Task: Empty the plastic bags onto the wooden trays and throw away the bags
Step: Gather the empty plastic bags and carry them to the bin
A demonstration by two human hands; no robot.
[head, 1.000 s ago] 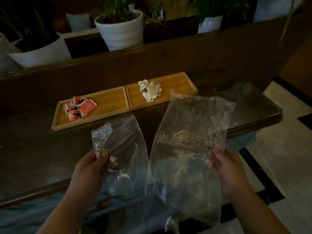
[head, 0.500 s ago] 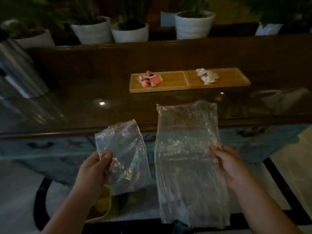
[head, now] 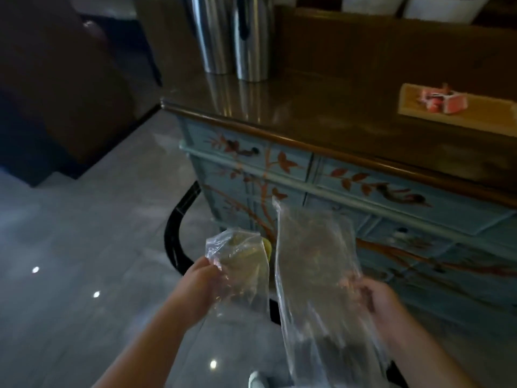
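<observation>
My left hand (head: 202, 278) grips a small clear plastic bag (head: 240, 273), which looks empty. My right hand (head: 376, 298) holds a larger, longer clear plastic bag (head: 316, 275) that hangs down in front of the cabinet, empty as well. Both bags are held low over the floor, below the cabinet top. At the far right, on the dark tabletop, lies a wooden tray (head: 436, 116) with red-and-white packets (head: 444, 102) on it. The second tray is out of frame.
A blue painted cabinet (head: 349, 191) with a glossy brown top stands ahead. Two tall steel cylinders (head: 232, 37) rise at its left corner. A black curved band (head: 174, 233) and something yellow (head: 267, 249) show behind the small bag. Grey floor spreads left.
The view has swung left and down, so the trays slid to the far right edge. Both hands still hold their bags, now lower and over the floor beside the cabinet.
</observation>
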